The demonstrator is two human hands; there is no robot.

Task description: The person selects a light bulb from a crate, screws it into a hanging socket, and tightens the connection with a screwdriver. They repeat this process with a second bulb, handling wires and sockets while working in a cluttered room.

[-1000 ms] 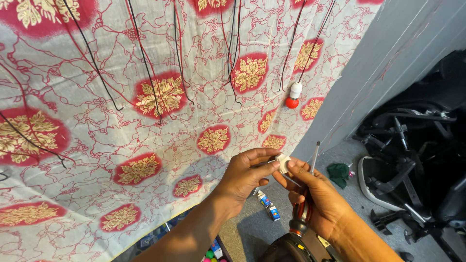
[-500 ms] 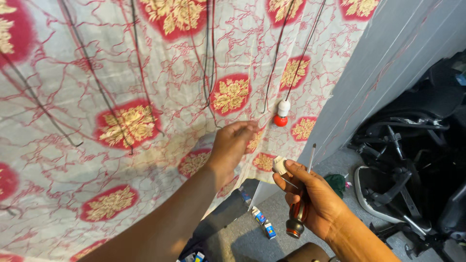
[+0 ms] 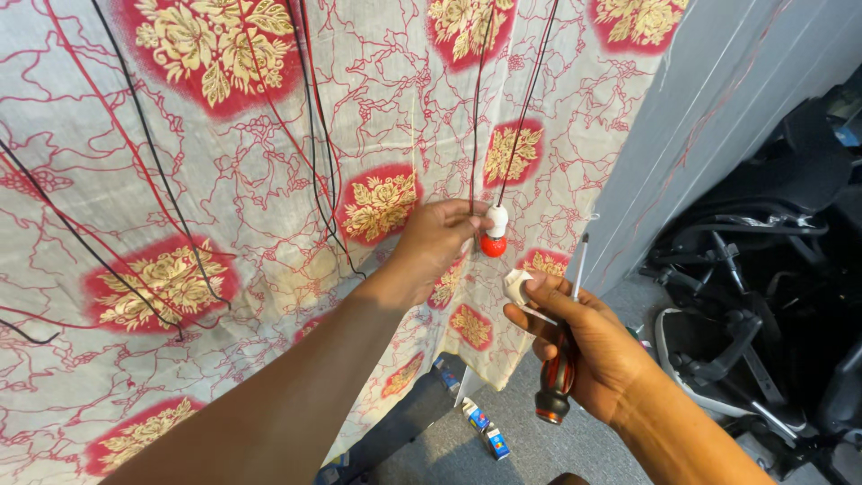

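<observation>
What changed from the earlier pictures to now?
The left hand left the right hand, rose to the hanging red and white bulb holder and took hold of it. The right hand kept the screwdriver and small white part.

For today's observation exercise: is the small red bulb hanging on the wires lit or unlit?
Unlit, as far as shown: the red bulb gives no glow on the left hand touching its white holder or on the cloth behind.

The thin white-and-red patterned cotton cloth (image 3: pixel 269 180) is hanging matt and wrinkled. The red-and-white plastic bulb holder (image 3: pixel 494 232) is shining glossily. The screwdriver's slim metal shaft (image 3: pixel 579 265) is gleaming smooth.
</observation>
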